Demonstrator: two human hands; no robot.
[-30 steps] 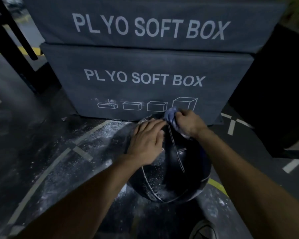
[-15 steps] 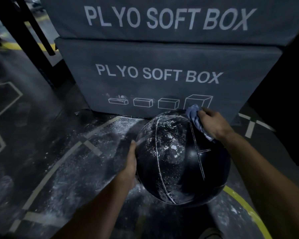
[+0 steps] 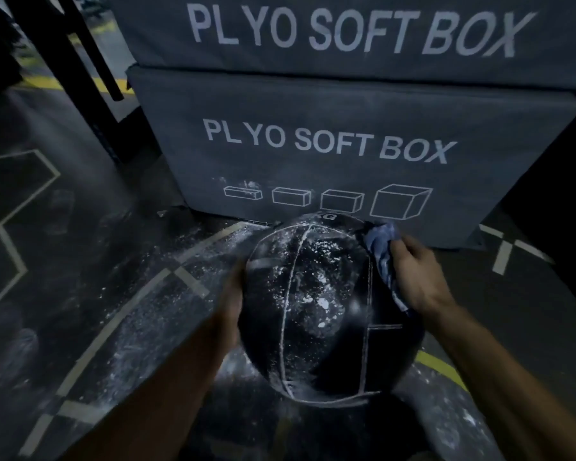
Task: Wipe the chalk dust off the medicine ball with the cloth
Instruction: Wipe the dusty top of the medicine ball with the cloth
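The black medicine ball (image 3: 326, 314) with white seam lines sits on the floor in front of me, speckled with white chalk dust across its top and middle. My right hand (image 3: 416, 277) grips a crumpled blue cloth (image 3: 381, 251) and presses it against the ball's upper right side. My left hand (image 3: 230, 304) is blurred and lies against the ball's left side, its fingers hidden behind the curve.
Two stacked grey plyo soft boxes (image 3: 313, 104) stand right behind the ball. Chalk dust (image 3: 147, 314) covers the dark floor to the left. A black rack post (image 3: 90, 78) rises at the back left. A yellow floor line (image 3: 439, 367) runs under my right forearm.
My left hand slid off the ball's top to its left side, baring the chalky patch. My right hand with the cloth stayed at the ball's upper right. The view moved closer.
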